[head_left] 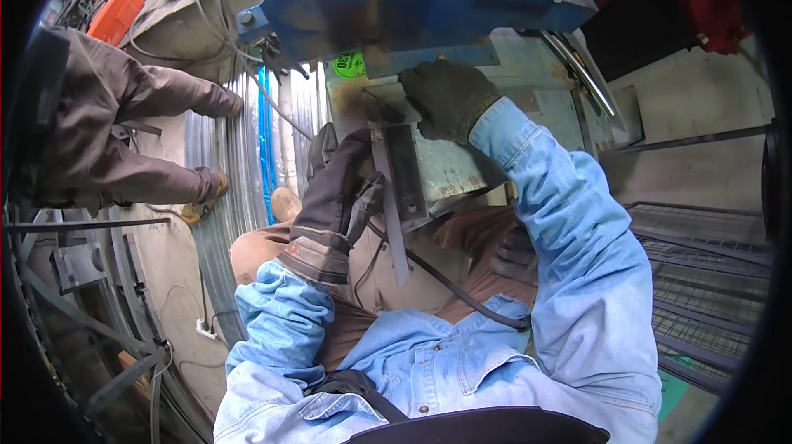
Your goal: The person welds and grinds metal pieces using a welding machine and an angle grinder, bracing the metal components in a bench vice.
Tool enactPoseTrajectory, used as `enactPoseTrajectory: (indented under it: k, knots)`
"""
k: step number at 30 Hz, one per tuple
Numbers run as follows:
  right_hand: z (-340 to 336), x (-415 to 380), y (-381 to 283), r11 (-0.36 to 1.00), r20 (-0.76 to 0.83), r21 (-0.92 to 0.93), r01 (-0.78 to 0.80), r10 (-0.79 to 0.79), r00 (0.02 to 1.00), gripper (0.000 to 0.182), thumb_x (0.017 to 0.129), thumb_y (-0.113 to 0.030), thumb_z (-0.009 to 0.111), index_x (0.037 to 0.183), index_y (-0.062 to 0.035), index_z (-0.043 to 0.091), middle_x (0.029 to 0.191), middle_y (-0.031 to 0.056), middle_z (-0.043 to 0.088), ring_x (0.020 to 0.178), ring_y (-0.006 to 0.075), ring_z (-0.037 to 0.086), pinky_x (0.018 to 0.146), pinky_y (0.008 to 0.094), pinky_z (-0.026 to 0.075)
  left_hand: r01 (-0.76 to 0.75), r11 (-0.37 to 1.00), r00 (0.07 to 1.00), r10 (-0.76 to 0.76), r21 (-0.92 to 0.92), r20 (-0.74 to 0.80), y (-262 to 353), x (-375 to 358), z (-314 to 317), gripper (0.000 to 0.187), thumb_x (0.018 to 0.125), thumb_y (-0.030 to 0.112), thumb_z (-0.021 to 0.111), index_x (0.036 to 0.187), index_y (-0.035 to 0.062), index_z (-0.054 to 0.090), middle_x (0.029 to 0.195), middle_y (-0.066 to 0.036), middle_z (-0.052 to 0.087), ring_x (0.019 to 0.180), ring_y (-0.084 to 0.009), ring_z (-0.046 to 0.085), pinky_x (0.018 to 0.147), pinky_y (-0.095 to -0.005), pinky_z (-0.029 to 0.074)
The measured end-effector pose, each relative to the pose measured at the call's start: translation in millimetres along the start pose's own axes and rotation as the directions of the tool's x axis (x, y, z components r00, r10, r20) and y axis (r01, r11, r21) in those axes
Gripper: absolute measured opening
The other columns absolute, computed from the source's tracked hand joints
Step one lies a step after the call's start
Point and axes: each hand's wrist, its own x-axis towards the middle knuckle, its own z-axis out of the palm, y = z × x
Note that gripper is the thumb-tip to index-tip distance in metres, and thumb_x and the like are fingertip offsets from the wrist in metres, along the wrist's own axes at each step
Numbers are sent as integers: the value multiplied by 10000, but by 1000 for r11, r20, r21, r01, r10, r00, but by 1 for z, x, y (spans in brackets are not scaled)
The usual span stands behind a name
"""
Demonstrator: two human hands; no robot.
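Observation:
My left hand (pixel 334 197), in a dark grey glove, is beside the left edge of a narrow flat metal strip (pixel 389 197); its visible fingers are spread, and whether it touches the strip is unclear. The strip slants down from a grey metal machine top (pixel 528 85). My right hand (pixel 452 102), also gloved, rests over that top with its fingers curled leftward; what lies under them is hidden. Close above it is the blue machine body (pixel 371 15). A round green sticker (pixel 349 65) shows left of the right hand.
Another person in brown trousers (pixel 124 131) stands at the left, near long metal profiles (pixel 216 197) on the floor. An orange case (pixel 115 15) lies upper left. Cables (pixel 194 56) trail nearby. Wire mesh racks (pixel 701 279) are at the right. A black hose (pixel 462 291) crosses my lap.

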Motion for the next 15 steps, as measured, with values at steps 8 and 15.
enactPoseTrajectory:
  k: [8,15]
  knots:
    - [6,3,-1,993,-71,-56,105,-109,992,440,784,-212,775,1168,-74,609,1023,144,666,975,376,685,857,499,569,-150,974,983,164,168,-77,-5,-1,-2,641,948,295,746,1529,168,506,1062,-192,726,925,-389,727,859,-453,565]
    - [17,-9,-4,993,-256,-27,114,-117,960,445,796,-269,789,1160,-65,635,1117,149,649,991,361,664,885,492,562,-128,975,991,133,181,-18,-4,2,-3,658,953,362,736,1534,173,493,1020,-190,738,878,-406,732,804,-500,570]
